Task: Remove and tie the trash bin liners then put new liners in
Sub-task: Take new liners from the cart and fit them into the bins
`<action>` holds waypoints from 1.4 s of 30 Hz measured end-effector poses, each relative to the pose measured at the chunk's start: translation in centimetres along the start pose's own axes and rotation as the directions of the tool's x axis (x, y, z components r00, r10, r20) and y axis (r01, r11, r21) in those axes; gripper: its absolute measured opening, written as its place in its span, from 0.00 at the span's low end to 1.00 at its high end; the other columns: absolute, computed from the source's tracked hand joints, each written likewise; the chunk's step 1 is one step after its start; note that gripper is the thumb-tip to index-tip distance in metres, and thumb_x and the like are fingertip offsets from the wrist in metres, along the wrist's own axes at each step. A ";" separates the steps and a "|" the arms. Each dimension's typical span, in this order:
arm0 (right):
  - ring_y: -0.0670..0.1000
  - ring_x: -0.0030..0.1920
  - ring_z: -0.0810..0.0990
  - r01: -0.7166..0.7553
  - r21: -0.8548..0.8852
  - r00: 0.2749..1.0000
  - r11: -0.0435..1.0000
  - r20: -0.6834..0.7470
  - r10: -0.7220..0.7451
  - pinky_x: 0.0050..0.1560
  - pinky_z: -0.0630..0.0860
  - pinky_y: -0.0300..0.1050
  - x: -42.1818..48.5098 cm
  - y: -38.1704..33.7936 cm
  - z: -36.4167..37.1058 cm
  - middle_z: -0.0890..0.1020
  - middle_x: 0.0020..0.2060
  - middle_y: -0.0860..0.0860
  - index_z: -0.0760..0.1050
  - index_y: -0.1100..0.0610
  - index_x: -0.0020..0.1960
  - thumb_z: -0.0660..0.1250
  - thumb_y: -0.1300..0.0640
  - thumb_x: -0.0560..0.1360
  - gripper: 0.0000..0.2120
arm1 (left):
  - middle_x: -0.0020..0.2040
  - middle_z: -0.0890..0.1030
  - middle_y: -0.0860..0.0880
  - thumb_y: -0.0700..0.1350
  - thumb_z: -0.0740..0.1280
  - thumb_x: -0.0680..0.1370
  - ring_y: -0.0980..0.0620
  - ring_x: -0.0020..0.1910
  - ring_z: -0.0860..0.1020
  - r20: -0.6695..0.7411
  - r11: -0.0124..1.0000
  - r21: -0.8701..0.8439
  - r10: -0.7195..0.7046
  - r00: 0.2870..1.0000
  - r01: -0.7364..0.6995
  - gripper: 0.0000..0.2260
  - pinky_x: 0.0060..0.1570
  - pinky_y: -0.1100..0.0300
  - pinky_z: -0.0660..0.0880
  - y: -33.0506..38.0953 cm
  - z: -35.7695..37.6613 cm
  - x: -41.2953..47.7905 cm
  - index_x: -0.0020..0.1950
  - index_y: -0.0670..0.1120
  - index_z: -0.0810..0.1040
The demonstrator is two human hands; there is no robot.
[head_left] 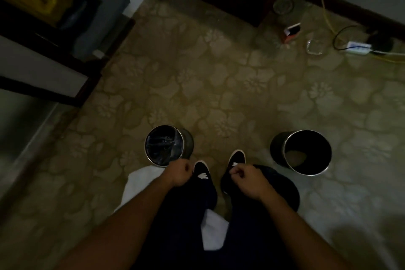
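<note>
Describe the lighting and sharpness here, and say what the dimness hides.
Head view: dim, underexposed, soft throughout; faint glints on the liner in the left bin; left hand and right hand curl against black shapes, so any grip is unreadable; the power strip is blurred.

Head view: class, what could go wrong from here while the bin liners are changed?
The white cloth lies right by the shoes, so a step back may slip or trip. The room is dim and the liner in the left bin is dark, so its edge might be missed or torn.
</note>
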State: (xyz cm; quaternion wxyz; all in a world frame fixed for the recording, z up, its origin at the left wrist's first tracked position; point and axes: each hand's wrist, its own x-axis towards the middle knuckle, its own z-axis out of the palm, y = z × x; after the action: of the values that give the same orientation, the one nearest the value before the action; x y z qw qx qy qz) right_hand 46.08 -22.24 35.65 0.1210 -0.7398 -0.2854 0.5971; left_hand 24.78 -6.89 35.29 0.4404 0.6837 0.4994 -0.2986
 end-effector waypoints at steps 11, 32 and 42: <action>0.48 0.34 0.75 0.089 -0.175 0.996 0.981 0.033 -0.085 0.32 0.67 0.35 -1.7 -12.8 -13.0 0.81 0.37 0.56 0.77 0.61 0.43 0.64 0.56 0.82 0.11 | 0.45 0.81 0.37 0.45 0.63 0.82 0.46 0.38 0.77 -0.023 0.938 -0.300 -0.190 0.981 0.175 0.09 0.35 0.57 0.74 3.0 -13.1 -10.4 0.50 0.40 0.78; 0.50 0.37 0.81 0.314 -0.422 0.947 0.850 0.196 -0.253 0.35 0.76 0.36 18.5 -49.2 -26.3 0.84 0.46 0.55 0.78 0.59 0.49 0.67 0.63 0.79 0.02 | 0.23 0.74 0.58 0.37 0.62 0.81 0.64 0.24 0.69 -0.237 0.792 -0.609 -0.245 0.940 0.053 0.15 0.31 0.62 0.68 3.2 -37.2 2.5 0.34 0.48 0.71; 0.43 0.31 0.75 0.278 -0.441 0.956 0.853 0.216 -0.200 0.33 0.70 0.34 31.1 -56.2 -36.5 0.79 0.32 0.48 0.79 0.58 0.42 0.67 0.60 0.80 0.09 | 0.37 0.77 0.53 0.39 0.62 0.81 0.60 0.33 0.73 -0.344 0.801 -0.599 -0.281 0.896 0.021 0.08 0.30 0.72 0.68 9.1 -55.6 11.2 0.52 0.42 0.81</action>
State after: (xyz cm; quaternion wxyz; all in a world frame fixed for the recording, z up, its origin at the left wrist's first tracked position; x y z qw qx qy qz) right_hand 69.07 46.69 48.93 -0.0108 -0.6547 -0.5193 0.5492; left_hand 35.30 46.90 52.67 0.4849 0.5207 0.7026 -0.0141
